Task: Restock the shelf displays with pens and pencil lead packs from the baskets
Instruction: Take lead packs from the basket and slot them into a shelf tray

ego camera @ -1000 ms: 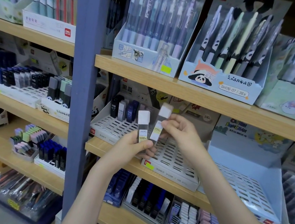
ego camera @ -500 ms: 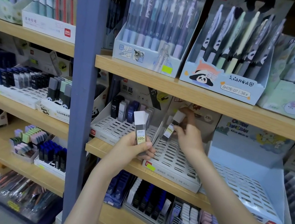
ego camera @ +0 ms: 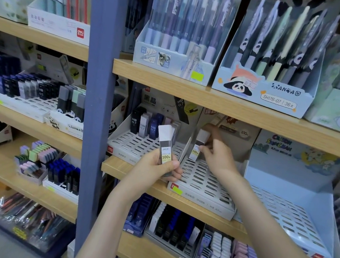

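Observation:
My left hand [ego camera: 154, 168] grips a pencil lead pack [ego camera: 165, 144], dark with a white cap and a "100" label, held upright in front of the middle shelf. My right hand [ego camera: 216, 151] pinches a second lead pack [ego camera: 199, 144] of the same kind. That pack stands at the back left corner of a white slotted display tray [ego camera: 207, 186], whose other slots hold nothing. Its lower end touches the tray, or nearly so.
A neighbouring slotted tray [ego camera: 132, 143] on the left holds a few HB 0.7 packs at its back. A pale blue slotted tray [ego camera: 288, 213] sits to the right. Pen display boxes [ego camera: 264, 91] line the shelf above. A blue upright post [ego camera: 97, 96] divides the shelving.
My right hand carried its lead pack from beside the left hand to the back of the white tray and lowered it there. The left hand stayed nearly still.

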{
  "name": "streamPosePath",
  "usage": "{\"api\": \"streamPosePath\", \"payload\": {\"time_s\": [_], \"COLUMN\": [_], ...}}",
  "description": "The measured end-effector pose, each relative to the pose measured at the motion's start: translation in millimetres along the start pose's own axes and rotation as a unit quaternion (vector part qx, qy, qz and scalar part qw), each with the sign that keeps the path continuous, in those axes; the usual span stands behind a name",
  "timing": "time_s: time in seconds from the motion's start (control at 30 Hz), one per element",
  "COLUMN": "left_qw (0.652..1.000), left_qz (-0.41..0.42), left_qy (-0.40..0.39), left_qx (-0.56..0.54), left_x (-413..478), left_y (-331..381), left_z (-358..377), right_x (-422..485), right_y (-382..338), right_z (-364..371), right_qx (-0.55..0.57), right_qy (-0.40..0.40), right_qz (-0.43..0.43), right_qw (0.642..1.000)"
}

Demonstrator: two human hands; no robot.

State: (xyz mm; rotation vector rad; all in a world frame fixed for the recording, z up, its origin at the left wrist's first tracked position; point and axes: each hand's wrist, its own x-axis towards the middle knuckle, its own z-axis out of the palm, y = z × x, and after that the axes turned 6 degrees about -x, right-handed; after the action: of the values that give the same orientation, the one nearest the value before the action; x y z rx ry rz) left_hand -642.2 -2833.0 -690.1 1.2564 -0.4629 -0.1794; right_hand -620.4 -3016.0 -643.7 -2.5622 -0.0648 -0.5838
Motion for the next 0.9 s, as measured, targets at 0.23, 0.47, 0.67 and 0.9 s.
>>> {"api": "streamPosePath", "payload": {"time_s": [0.23,0.47,0.67,0.9], "left_qw": [1.000,1.000,0.995,0.954], "left_qz": [0.000,0.002,-0.008,0.127], "left_qy": [0.001,-0.002,-0.023,0.086], "left_qx": [0.017,0.031,0.094,0.259], "left_x": [-0.9,-2.3,0.5,2.8], "left_y": [1.2,3.5,8.3,0.4], "left_z": [0.8,2.6,8.3,15.2], "right_x": [0.9,-1.8,-30.2,-25.3], "right_y": [-0.7,-2.8,-46.6,-39.4], "right_z": [-5.0,-1.6,-20.0,-28.0], "right_qx": [-0.068,-0.112,0.194,0.293], "right_qy": [0.019,-0.013,-0.088,0.044], "right_qz": [-0.008,0.037,-0.089,0.027], "right_qw": [0.997,0.993,0.973,0.955]}}
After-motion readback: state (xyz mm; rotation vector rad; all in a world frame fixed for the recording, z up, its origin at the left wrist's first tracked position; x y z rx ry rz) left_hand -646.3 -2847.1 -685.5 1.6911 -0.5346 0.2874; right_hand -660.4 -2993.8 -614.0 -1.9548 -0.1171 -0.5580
